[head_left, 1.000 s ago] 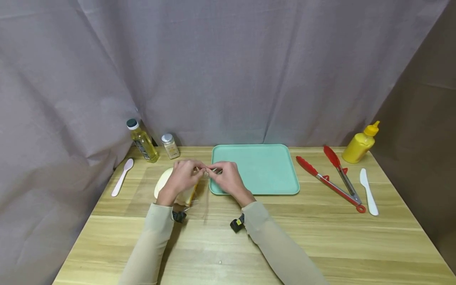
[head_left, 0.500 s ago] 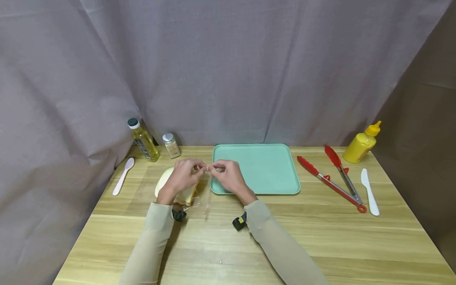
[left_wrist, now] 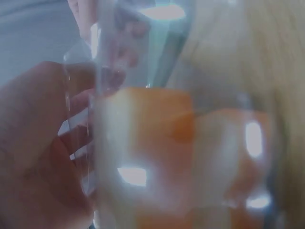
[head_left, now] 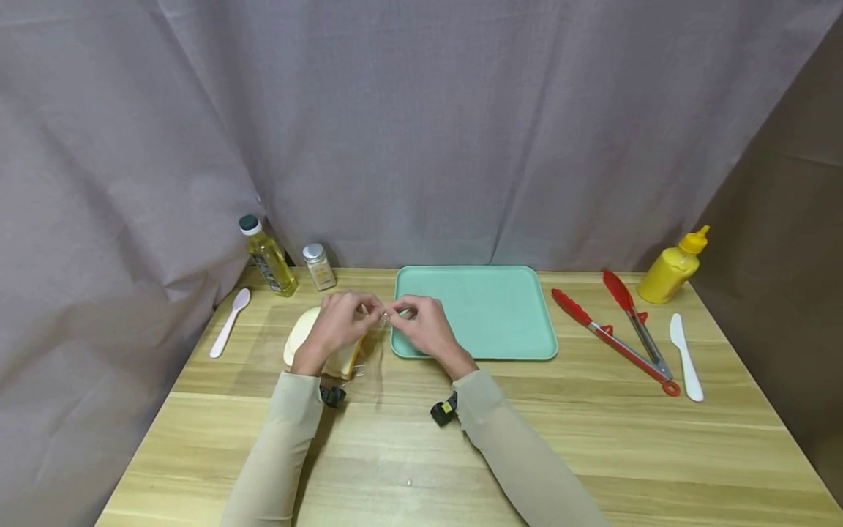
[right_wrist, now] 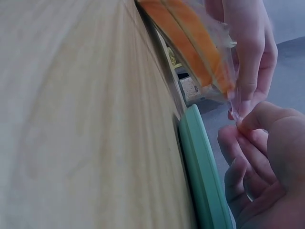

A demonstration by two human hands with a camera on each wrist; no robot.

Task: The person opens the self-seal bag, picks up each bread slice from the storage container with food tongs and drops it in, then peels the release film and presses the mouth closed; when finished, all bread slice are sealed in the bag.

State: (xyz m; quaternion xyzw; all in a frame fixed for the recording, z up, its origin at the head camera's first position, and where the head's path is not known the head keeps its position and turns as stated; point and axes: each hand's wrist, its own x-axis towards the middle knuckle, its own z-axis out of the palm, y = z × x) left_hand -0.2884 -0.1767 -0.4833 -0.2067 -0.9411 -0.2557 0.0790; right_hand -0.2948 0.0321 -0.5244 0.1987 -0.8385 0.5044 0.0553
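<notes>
Slices of bread with orange-brown crust lie inside a clear plastic bag, left of centre on the table. My left hand reaches over the bread and pinches the gathered bag end between thumb and finger. From the other side my right hand pinches the same twisted end, its fingertips close to the left ones. In the right wrist view the thin plastic neck runs into both pinches. Through glare on the plastic, the left wrist view shows the crust large and blurred. A pale rounded shape shows beside the left hand.
A green tray lies just behind and right of my right hand. An oil bottle, a seasoning jar and a spoon are at left. Red-tipped tongs, a white knife and a yellow squeeze bottle are at right.
The fingertips of both hands have shifted slightly at the bag's end, with the right hand a little further right. The loose plastic by the bread has moved a bit. The head view has shifted slightly.
</notes>
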